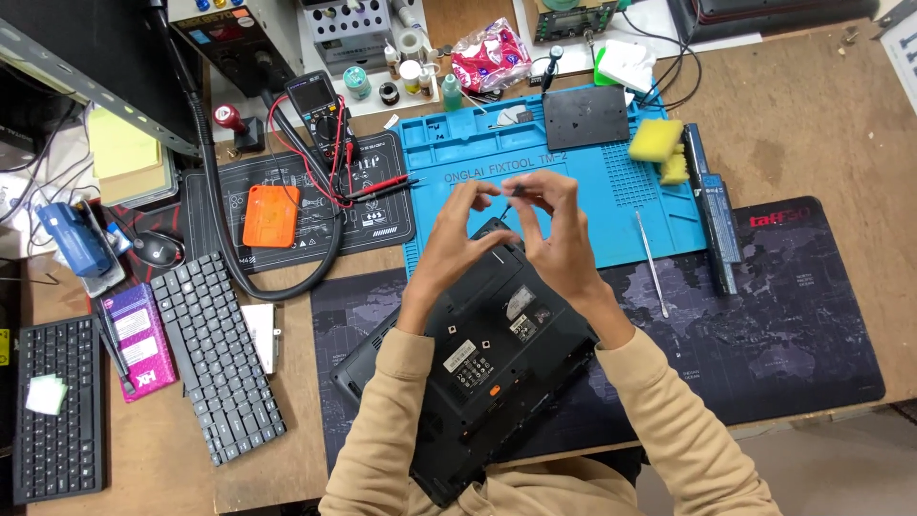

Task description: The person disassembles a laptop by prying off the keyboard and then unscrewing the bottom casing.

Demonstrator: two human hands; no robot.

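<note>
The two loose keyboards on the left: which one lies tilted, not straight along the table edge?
The grey keyboard, nearer the laptop, lies tilted. The black keyboard at the far left edge lies straight.

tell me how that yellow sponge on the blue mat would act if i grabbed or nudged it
The yellow sponge looks porous and blocky, so it would probably be very light and squash under the fingers. Its flat faces suggest it would slide or tumble on the blue mat rather than roll. It lies apart from both hands, beside a smaller yellow piece that a push might shift.
</note>
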